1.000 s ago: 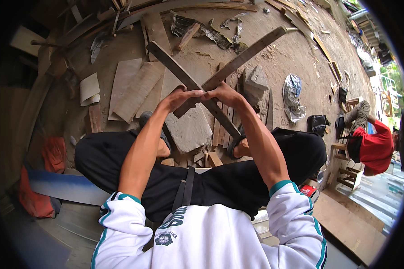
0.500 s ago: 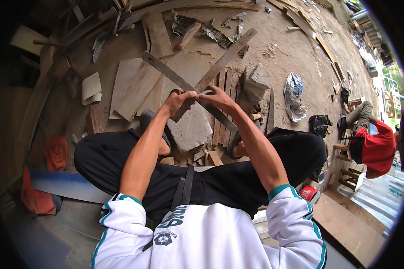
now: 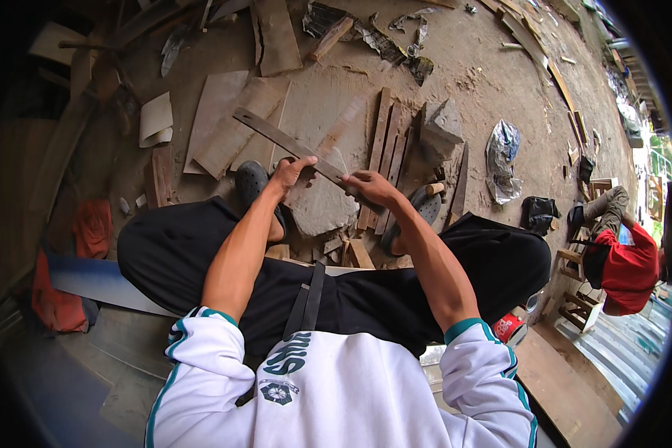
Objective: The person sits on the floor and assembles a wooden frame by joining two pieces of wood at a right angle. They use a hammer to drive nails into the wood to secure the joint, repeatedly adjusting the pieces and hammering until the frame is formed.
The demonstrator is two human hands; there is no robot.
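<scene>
My left hand [image 3: 294, 173] is closed where two strips cross above a grey stone block [image 3: 322, 213]. One is a long, dark, flat strip [image 3: 275, 137], slanting from upper left to lower right, with a small hole near its far end. The other is a brown wooden strip [image 3: 343, 125], smeared by motion, which passes by my left fingers. My right hand [image 3: 371, 188] is closed around the lower part of the dark strip. Whether it also pinches something small cannot be made out.
Wooden slats [image 3: 384, 157] lie right of the stone, beside a rough concrete lump [image 3: 442, 127]. Boards [image 3: 239, 123] lie at the left. Crumpled silver foil [image 3: 503, 160] and a black bag [image 3: 539, 214] are at the right. A person in red [image 3: 626, 269] sits at the far right.
My hands have moved slightly apart, the right one lower along the dark strip. The wooden strip has swung and blurred, its far end lower. The view has shifted slightly.
</scene>
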